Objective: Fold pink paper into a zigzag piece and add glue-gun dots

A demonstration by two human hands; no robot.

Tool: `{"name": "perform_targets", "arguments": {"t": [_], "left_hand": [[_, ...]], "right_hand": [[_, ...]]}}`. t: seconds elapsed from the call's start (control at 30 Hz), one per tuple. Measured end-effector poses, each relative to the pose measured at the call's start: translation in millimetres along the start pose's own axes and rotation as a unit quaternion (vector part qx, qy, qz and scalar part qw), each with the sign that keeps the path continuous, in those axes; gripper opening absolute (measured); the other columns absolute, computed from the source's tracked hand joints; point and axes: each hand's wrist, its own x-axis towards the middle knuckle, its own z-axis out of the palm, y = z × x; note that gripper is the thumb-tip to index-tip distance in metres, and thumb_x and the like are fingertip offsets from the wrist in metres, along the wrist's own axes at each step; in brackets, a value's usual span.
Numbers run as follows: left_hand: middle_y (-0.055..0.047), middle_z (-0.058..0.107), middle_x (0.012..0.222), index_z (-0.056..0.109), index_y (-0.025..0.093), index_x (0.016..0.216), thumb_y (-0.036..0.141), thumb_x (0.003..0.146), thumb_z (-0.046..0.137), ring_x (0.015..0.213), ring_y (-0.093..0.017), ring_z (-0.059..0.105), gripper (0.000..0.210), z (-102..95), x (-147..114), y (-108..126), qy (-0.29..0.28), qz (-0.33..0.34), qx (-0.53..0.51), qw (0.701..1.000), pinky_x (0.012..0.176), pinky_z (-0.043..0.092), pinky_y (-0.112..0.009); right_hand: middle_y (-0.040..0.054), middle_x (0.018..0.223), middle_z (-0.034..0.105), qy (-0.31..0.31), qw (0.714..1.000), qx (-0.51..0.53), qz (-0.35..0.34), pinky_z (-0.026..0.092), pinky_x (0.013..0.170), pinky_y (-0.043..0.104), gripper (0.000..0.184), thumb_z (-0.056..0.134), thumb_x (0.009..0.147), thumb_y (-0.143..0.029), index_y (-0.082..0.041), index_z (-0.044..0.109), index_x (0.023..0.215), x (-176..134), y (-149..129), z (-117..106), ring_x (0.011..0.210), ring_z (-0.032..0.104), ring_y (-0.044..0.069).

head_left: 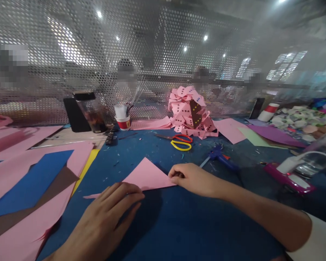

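Observation:
A pink sheet of paper [146,173], showing as a triangle with its point away from me, lies in front of me. At its right corner my right hand [191,177] has thumb and fingertips pinched on the paper. My left hand [105,214] rests over the left corner, palm down, with its fingers stretched out and slightly apart; it hides that part of the paper. A thin pink strip [91,196] sticks out beyond the left knuckles. Past the paper lie scissors [181,142] with one red and one yellow handle loop. Right of them is a blue glue gun [220,157].
Large pink, blue and brown sheets [32,185] cover the left side. At the back stand a jar [93,112], a paper cup [123,121] and a pile of dotted pink paper pieces [190,112]. A magenta device [290,177] is at right. A perforated metal screen [152,54] closes the back.

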Motion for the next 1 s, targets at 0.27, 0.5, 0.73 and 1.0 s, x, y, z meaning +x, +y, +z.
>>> {"name": "perform_targets", "arguments": {"t": [0.27, 0.5, 0.73, 1.0], "left_hand": [[-0.002, 0.066, 0.113, 0.062, 0.025, 0.117, 0.025, 0.095, 0.052, 0.102, -0.018, 0.062, 0.024, 5.9, -3, -11, 0.017, 0.041, 0.073, 0.996, 0.092, 0.048, -0.031], [-0.003, 0.064, 0.122, 0.058, 0.025, 0.126, 0.030, 0.097, 0.047, 0.109, -0.020, 0.061, 0.031, 6.5, 0, -9, -0.002, 0.032, 0.097, 0.995, 0.095, 0.049, -0.033], [-0.004, 0.066, 0.117, 0.058, 0.024, 0.127, 0.026, 0.097, 0.048, 0.104, -0.019, 0.062, 0.032, 5.3, 1, -8, 0.002, 0.045, 0.111, 0.993, 0.091, 0.050, -0.032], [-0.007, 0.066, 0.113, 0.060, 0.021, 0.126, 0.026, 0.098, 0.045, 0.101, -0.022, 0.061, 0.032, 9.9, 3, -9, -0.002, 0.046, 0.131, 0.990, 0.088, 0.050, -0.036]], "right_hand": [[0.0023, 0.096, 0.069, 0.033, 0.993, -0.104, -0.038, 0.038, 0.071, 0.024, 0.015, 0.052, 0.088, -0.015, -0.019, 0.066, 0.089, -1, 1, -3, 0.086, 0.059, 0.014], [0.0024, 0.097, 0.065, 0.062, 0.983, -0.162, -0.058, 0.038, 0.076, 0.026, 0.013, 0.051, 0.091, -0.014, -0.019, 0.063, 0.091, 1, 9, 4, 0.089, 0.058, 0.015], [0.0045, 0.102, 0.063, 0.103, 0.957, -0.243, -0.120, 0.036, 0.081, 0.033, 0.010, 0.055, 0.093, -0.016, -0.018, 0.061, 0.099, -2, 5, 7, 0.095, 0.054, 0.019], [0.0069, 0.110, 0.059, 0.036, 0.914, -0.305, -0.263, 0.038, 0.084, 0.033, 0.031, 0.043, 0.096, -0.005, -0.017, 0.059, 0.119, -8, -2, 20, 0.098, 0.049, 0.020]]}}
